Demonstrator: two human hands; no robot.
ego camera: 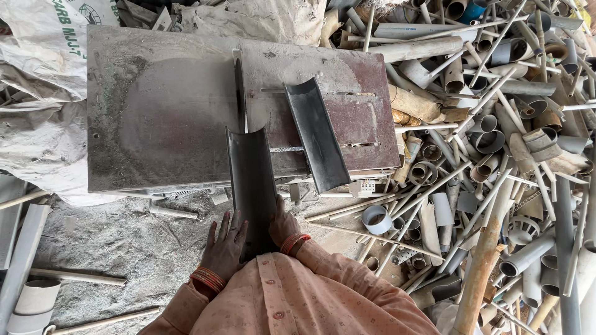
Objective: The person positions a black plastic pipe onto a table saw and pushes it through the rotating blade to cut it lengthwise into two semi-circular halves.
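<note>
Both hands steady a dark half-pipe (250,186), a trough-shaped length of split pipe that lies with its far end on the dusty metal surface (161,105) and its near end reaching back to the person's chest. The left hand (225,247) lies flat against the trough's left edge with fingers spread; the right hand (282,224) presses on the right edge, fingers partly hidden behind the pipe, so its exact grip cannot be told. Straight ahead of the half-pipe's far end, a thin saw blade (239,93) stands up through a slot in the surface. Just to the right lies a second dark half-pipe (318,136), angled and overhanging the near edge. A large heap of cut plastic pipes (496,142) crowds the right side, and white sacks (37,62) lie on the left.
</note>
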